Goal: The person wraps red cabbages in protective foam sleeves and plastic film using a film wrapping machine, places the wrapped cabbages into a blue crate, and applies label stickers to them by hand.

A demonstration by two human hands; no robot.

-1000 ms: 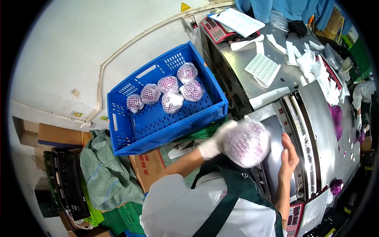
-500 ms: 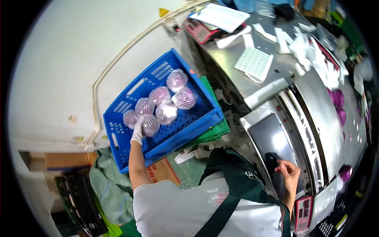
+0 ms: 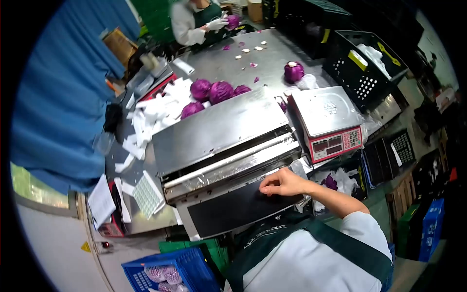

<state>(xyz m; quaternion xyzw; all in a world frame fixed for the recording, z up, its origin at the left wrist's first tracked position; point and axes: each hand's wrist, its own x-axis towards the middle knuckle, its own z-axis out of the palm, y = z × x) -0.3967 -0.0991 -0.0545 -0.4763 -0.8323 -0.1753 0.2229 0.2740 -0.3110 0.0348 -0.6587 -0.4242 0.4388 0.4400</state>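
Observation:
My right hand (image 3: 278,184) is bare and hovers over the black plate (image 3: 233,211) at the front of a metal wrapping machine (image 3: 221,131). Its fingers are curled, with thumb and index drawn together, and nothing shows between them. My left hand is out of view. At the lower left, white-netted purple cabbages (image 3: 172,275) lie in a blue crate (image 3: 199,267). Several unwrapped purple cabbages (image 3: 221,92) sit behind the machine. A red and white scale (image 3: 323,119) stands to its right.
Across the metal table (image 3: 272,48), a co-worker's gloved hands (image 3: 216,23) hold another purple cabbage (image 3: 233,21). A single cabbage (image 3: 294,71) lies near a black crate (image 3: 362,68). White strips (image 3: 146,119) and a label sheet (image 3: 148,194) lie at left.
The view has swung from the blue crate to the machine and table. My gloved left hand, earlier on a netted cabbage in the crate, has left the view. My right hand stays over the plate.

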